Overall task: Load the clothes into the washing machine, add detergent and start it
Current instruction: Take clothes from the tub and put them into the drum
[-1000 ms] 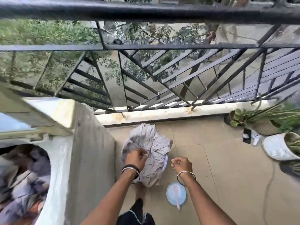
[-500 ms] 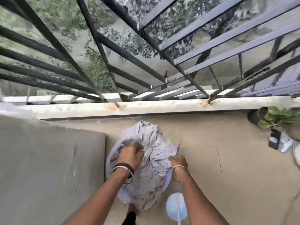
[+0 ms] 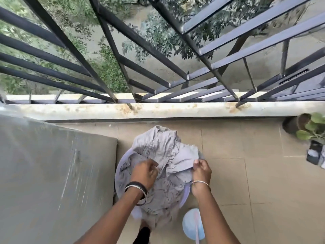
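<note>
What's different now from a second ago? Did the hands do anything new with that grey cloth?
The right hand moved left to the grey cloth and now pinches its edge; a second ago it hung beside it, holding nothing. The left hand still grips the cloth in the tub. The tub and the blue dish on the floor stayed put.

Both bare forearms reach forward and down side by side, the left hand [image 3: 145,173] with fingers curled round a fold of the grey garment [image 3: 158,143], the right hand [image 3: 202,170] pinching its edge between thumb and fingertips.
</note>
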Demonstrator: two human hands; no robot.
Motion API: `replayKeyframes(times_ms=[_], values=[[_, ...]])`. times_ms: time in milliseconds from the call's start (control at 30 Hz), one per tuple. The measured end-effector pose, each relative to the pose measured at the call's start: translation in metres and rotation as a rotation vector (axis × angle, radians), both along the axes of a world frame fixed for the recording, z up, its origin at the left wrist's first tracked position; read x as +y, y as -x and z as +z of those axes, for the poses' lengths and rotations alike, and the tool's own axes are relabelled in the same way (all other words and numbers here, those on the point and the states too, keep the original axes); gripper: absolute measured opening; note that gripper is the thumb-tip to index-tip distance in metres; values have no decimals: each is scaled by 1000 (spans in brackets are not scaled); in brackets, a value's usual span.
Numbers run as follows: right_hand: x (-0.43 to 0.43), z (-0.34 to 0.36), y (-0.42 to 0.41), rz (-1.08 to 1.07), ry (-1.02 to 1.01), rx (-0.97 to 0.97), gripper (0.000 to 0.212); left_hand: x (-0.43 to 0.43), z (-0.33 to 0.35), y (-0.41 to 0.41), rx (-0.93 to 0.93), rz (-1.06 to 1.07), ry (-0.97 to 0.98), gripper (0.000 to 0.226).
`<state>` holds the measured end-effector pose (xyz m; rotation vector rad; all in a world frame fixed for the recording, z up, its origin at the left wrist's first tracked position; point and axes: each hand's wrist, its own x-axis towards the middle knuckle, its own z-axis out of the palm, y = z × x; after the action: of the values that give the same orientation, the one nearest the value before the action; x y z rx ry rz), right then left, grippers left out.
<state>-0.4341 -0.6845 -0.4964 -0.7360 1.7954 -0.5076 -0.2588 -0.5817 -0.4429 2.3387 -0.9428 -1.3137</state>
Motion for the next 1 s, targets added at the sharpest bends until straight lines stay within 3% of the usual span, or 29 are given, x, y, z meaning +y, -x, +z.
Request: replayKeyframes(times_ms=[167, 267, 300, 367, 400, 467, 533, 667, 767, 1000], values=[[24, 92, -11, -297, -158, -608, 32, 4, 33, 12, 0, -174, -62, 83], [45, 152, -24, -309, -111, -787, 19, 9, 60, 19, 23, -224, -50, 105], [53, 171, -27, -295, -117, -787, 23, 11, 71, 21, 18, -241, -22, 100], [69, 208, -28, -265, -110, -796, 12, 16, 98, 24, -16, -275, 37, 73], [75, 226, -25, -256, -97, -794, 26, 19, 117, 26, -14, -265, 74, 61], [87, 259, -13, -219, -52, -824, 8, 31, 149, 33, 34, -181, 121, 36], [97, 290, 6, -158, 27, -805, 11, 49, 180, 41, 26, -115, 157, 32], [114, 342, 41, 110, 182, -624, 16, 96, 230, 46, -66, 54, 297, 65], [131, 363, 66, 338, 247, -469, 25, 124, 283, 43, -122, 152, 411, 60], [199, 360, 84, 1003, 383, -12, 108, 158, 429, 37, -263, 165, 755, 32]])
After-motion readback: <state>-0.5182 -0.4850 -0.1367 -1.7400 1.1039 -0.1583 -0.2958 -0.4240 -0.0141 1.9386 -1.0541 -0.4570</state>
